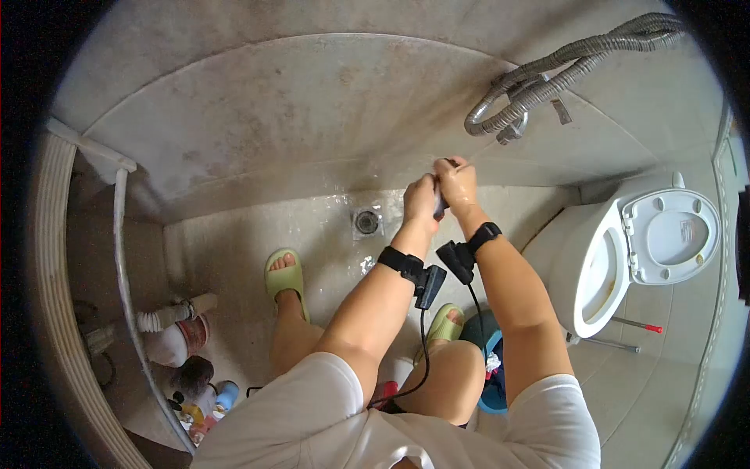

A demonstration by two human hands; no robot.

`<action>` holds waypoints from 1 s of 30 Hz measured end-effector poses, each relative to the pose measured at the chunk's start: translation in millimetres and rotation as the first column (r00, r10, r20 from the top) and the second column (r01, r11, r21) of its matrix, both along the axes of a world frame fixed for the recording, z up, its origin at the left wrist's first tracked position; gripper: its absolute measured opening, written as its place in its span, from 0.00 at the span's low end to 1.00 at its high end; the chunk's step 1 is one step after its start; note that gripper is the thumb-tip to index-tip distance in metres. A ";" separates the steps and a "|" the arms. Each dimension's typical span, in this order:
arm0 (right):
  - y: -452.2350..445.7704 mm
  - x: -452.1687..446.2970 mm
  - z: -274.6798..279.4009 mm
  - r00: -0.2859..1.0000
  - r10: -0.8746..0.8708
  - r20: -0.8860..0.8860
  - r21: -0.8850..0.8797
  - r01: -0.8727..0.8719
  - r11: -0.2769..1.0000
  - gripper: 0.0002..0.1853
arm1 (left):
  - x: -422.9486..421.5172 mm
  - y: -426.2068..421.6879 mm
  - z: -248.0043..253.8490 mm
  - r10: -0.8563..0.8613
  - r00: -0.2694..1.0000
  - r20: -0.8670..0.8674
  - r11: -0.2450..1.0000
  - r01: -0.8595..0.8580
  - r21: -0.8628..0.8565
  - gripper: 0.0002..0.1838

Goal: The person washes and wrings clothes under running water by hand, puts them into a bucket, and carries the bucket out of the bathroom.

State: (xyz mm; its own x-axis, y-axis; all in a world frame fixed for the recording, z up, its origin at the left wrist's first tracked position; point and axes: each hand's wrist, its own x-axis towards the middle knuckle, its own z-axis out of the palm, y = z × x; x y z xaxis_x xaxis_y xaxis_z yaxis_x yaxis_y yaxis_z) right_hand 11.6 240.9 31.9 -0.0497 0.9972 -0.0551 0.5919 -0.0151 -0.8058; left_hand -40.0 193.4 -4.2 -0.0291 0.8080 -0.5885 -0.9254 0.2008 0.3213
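- Drain (366,222) sits in the floor, near my hands.
- My left hand (420,199), fingers curled, grips a dark item (440,202) held between both palms.
- My wet right hand (458,184) clasps it, fingers bent.
- Toilet (582,258) stands right.

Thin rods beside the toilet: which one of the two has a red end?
The upper rod in the view. Its tip is red, while the lower rod has a grey tip.

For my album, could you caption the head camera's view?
A bare left hand and right hand grip a dark item above a wet, pale bathroom floor.
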 end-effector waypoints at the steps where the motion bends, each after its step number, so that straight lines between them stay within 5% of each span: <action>1: 1.3 8.1 1.5 0.990 -0.100 -0.096 -0.122 0.088 0.989 0.10 | -1.2 -0.6 -0.1 0.015 0.979 -0.201 1.000 -0.020 -0.020 0.09; 2: 1.0 16.2 2.1 0.943 -0.197 -0.269 -0.271 0.122 0.955 0.11 | -2.7 -0.2 0.0 0.027 0.919 -0.393 0.998 -0.044 -0.034 0.08; 4: -12.7 19.9 19.0 0.680 -0.382 -0.626 -0.530 -0.011 0.848 0.11 | -8.9 -4.8 16.5 0.013 0.934 -0.356 0.999 -0.029 -0.042 0.09; 6: -17.4 20.8 44.8 0.760 -0.242 -0.603 -0.457 -0.081 0.886 0.11 | -6.4 -4.2 8.5 0.147 0.935 -0.322 0.989 -0.130 0.072 0.12; 8: -24.0 19.1 61.7 0.819 -0.099 -0.566 -0.391 -0.161 0.906 0.12 | -19.7 -6.1 13.8 0.018 0.958 -0.287 0.998 -0.002 0.056 0.16; 10: -35.1 11.3 71.6 0.915 0.398 0.061 0.144 -0.402 0.904 0.12 | -43.8 -15.2 42.5 -0.460 0.886 -0.058 0.887 0.457 -0.064 0.19; 11: -41.8 6.7 76.6 0.831 0.501 0.243 0.266 -0.553 0.789 0.13 | -45.8 -16.7 40.3 -0.435 0.900 -0.023 0.900 0.436 0.003 0.23; 13: -49.7 -2.2 75.4 0.751 0.573 0.328 0.360 -0.660 0.659 0.12 | -49.0 -15.5 29.6 -0.369 0.864 0.343 0.893 0.226 0.390 0.23; 14: -54.1 -7.0 74.4 0.663 0.619 0.422 0.432 -0.747 0.506 0.11 | -49.3 -16.3 23.7 -0.377 0.819 0.433 0.861 0.139 0.489 0.23; 16: -62.0 -15.6 72.4 0.678 0.623 0.390 0.420 -0.733 0.536 0.07 | -29.8 -1.3 -29.0 -0.420 0.799 0.431 0.804 0.107 0.585 0.22; 18: -56.3 -17.9 59.8 0.688 0.604 0.402 0.484 -0.720 0.498 0.05 | -13.3 4.0 -53.6 -0.162 0.986 -0.040 0.668 0.139 0.731 0.18; 19: -56.7 -15.4 57.0 0.690 0.603 0.401 0.474 -0.719 0.508 0.05 | -7.4 4.5 -52.1 0.107 0.919 -0.379 0.633 0.231 0.739 0.17; 20: -52.3 -15.7 55.5 0.738 0.569 0.363 0.439 -0.674 0.594 0.06 | -1.6 4.3 -49.7 0.348 0.723 -0.596 0.662 0.261 0.703 0.15; 21: -47.2 -17.1 55.3 0.785 0.525 0.329 0.401 -0.620 0.675 0.07 | -6.4 0.9 -32.0 0.065 0.996 -0.053 0.774 -0.016 0.632 0.13; 22: -43.4 -17.6 53.2 0.826 0.480 0.296 0.351 -0.561 0.749 0.08 | -11.4 -5.4 -9.6 -0.102 0.813 0.573 0.907 -0.161 0.389 0.12; 23: -39.1 -24.1 40.8 0.887 0.445 0.124 0.461 -0.449 0.766 0.06 | -13.6 -5.9 2.8 -0.064 0.867 0.495 0.940 -0.115 0.323 0.11; 28: -20.5 -21.7 24.3 0.985 0.173 0.023 0.318 -0.171 0.933 0.09 | -13.7 -3.3 20.2 0.094 0.943 0.321 0.994 -0.109 0.029 0.12; 30: -9.2 -7.2 8.6 0.967 0.048 -0.248 0.042 -0.039 0.998 0.10 | -16.5 -2.5 16.4 -0.006 0.949 -0.314 1.000 0.011 0.012 0.11</action>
State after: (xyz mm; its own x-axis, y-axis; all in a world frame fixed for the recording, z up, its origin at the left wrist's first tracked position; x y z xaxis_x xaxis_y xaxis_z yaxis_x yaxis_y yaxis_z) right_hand 4.4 231.7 40.5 -0.1009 0.9949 0.0009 0.3717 0.0385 -0.9275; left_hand -56.4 190.9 12.2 -0.2038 0.8169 -0.5395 -0.7753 0.2018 0.5985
